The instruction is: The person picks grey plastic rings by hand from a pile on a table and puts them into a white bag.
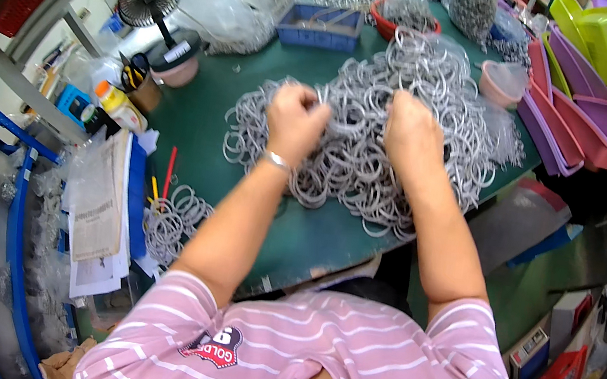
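Observation:
A large heap of thin grey rings (357,170) covers the middle of the green table, and they look like metal. Over the left part of this heap is my left hand (294,124), its fingers curled together and slightly blurred. My right hand (412,135) is over the heap's right part, with its fingers bent and pressed together. What either hand pinches is too small or hidden to make out. A smaller bunch of similar rings (170,228) lies at the table's left edge, close to my left forearm.
Behind the heap stand a blue tray (319,33) and a red bowl (385,23). Bags of small parts line the back. Stacked coloured bins (574,112) are at the right. A small fan (147,1), bottles and papers (102,199) stand at the left.

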Tool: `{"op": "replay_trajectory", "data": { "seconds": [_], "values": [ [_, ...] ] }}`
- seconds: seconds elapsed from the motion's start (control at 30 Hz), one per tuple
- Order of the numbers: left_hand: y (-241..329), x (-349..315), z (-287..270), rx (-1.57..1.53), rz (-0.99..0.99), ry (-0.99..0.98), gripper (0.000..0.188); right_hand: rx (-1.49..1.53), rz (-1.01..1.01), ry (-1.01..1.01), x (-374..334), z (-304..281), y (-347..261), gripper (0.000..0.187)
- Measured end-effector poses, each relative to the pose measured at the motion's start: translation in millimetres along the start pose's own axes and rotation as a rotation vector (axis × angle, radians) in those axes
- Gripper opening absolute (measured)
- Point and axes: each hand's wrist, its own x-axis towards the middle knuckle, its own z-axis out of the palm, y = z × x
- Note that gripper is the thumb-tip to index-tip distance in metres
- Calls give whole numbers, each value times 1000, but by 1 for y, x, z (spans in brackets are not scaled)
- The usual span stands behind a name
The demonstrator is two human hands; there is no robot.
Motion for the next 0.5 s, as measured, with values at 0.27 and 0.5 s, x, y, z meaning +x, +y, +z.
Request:
{"op": "replay_trajectory", "data": {
  "seconds": [0.27, 0.5],
  "values": [
    [3, 17, -13, 117, 93, -98, 25, -269, -67, -374, 6, -19, -25, 15],
    [19, -62, -52, -276, -180, -195, 9, 236, -49, -29, -14, -24, -8, 11]
  ]
}}
